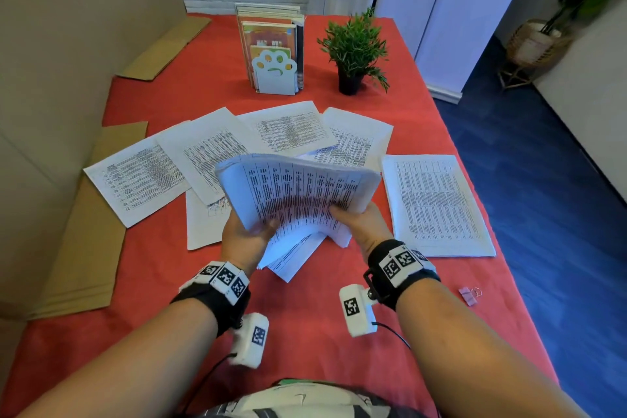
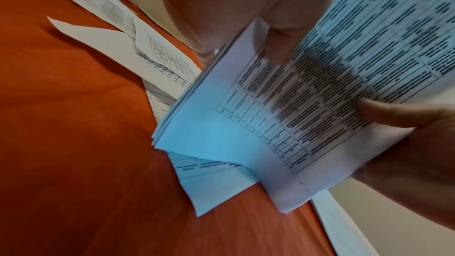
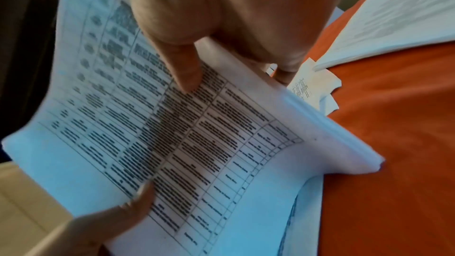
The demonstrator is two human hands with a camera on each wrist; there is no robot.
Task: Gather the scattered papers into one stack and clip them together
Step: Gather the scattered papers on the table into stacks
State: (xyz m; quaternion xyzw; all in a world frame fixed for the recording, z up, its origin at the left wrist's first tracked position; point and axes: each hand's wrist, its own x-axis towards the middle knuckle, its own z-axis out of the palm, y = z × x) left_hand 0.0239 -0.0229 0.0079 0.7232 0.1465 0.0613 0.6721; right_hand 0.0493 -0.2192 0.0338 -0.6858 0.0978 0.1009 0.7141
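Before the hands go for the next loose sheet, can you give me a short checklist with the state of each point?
1. Both hands hold the stack: ok. Left hand and right hand grip its near edge.
2. Stack edges aligned: not ok. Lower sheets stick out at the bottom.
3. All papers gathered: not ok. The right sheet and several sheets behind the stack lie on the tablecloth.
4. Binder clip within reach: ok, probably; it lies near the right forearm.
5. Sheet count: cannot tell.
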